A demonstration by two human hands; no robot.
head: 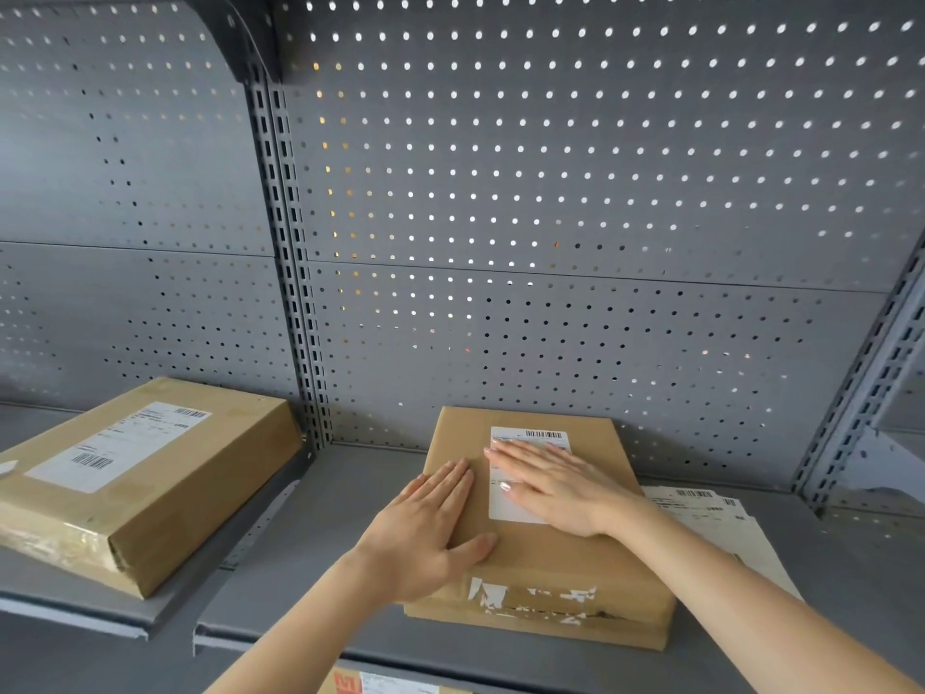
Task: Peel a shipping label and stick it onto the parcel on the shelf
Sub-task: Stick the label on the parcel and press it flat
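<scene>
- A flat brown cardboard parcel (545, 558) lies on the grey metal shelf (320, 583), close to the grey perforated back panel (550, 192).
- A white rectangular shipping label (505, 503) with a barcode along its far edge sits on the parcel's top face.
- The right hand (555, 488) lies flat on the label, palm down, fingers stretched out and close together, gripping nothing.
- The left hand (425, 533) rests flat on the parcel's left edge, fingers extended, thumb spread across the top, holding nothing.
- A stack of white label sheets (721, 523) lies on the shelf just right of the parcel.
- A second labelled brown cardboard box (140, 483) sits on the neighbouring shelf to the left.
- Torn white tape remnants (530, 601) mark the parcel's near side.
</scene>
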